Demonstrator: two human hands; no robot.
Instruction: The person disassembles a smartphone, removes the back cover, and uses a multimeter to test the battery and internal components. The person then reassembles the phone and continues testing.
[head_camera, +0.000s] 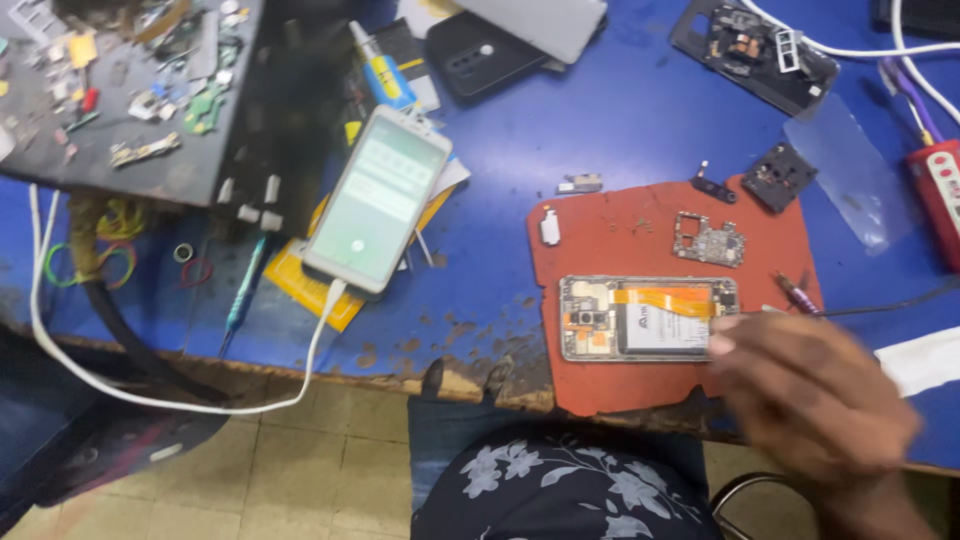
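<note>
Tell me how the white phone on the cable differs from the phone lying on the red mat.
The white phone is closed up with its screen lit, while the opened phone has its back off, showing battery and orange ribbon. The white phone is plugged into a white cable; no cable shows on the opened one. The white phone lies tilted on yellow packets; the opened one lies flat on the red mat, with the right hand at its end. Both are slim rectangular handsets.

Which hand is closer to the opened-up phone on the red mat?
The right hand. It is the only hand in view, blurred, with its fingers at the right end of the opened phone on the red mat. The left hand is out of view.
</note>
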